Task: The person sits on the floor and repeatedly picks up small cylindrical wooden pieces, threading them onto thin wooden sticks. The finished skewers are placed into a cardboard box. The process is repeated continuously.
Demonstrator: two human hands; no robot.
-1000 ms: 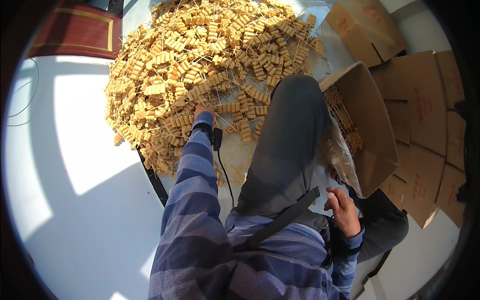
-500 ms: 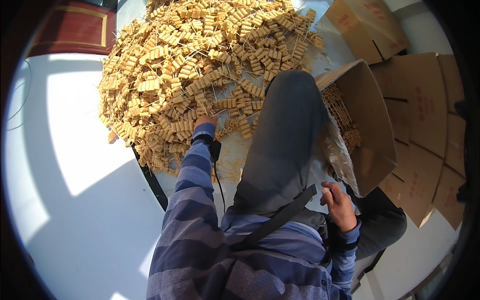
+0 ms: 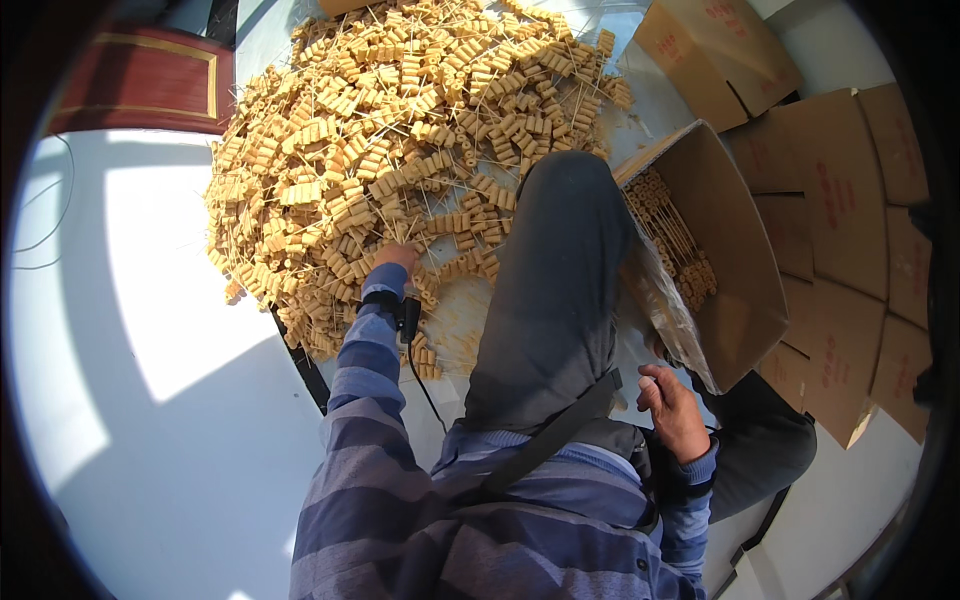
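Observation:
My left hand (image 3: pixel 397 257) reaches into the near side of a large pile of skewers (image 3: pixel 340 150), ridged tan rolls on thin pale sticks. Its fingertips are hidden among them, so their grip does not show. Several loose skewers lie just beside that wrist. Low on the right, my right hand (image 3: pixel 678 415) is held near my lap with its fingers curled in. Something pale shows at a fingertip, too small to make out. Right of my raised knee, an open cardboard box (image 3: pixel 745 250) leans with its mouth toward me, and skewers (image 3: pixel 672 235) are stacked in rows inside.
Flattened cardboard boxes (image 3: pixel 845 220) spread over the floor at the right, with another carton (image 3: pixel 715 55) behind. A dark red panel with a gold border (image 3: pixel 140 80) stands at the far left. From my left wrist hangs a black cable (image 3: pixel 425 385). Crumbs are scattered before the pile.
My left hand has shifted slightly left and toward me at the pile's edge. Skewers now show beside its wrist. My right hand stays curled at nearly the same place. The whole view has shifted slightly.

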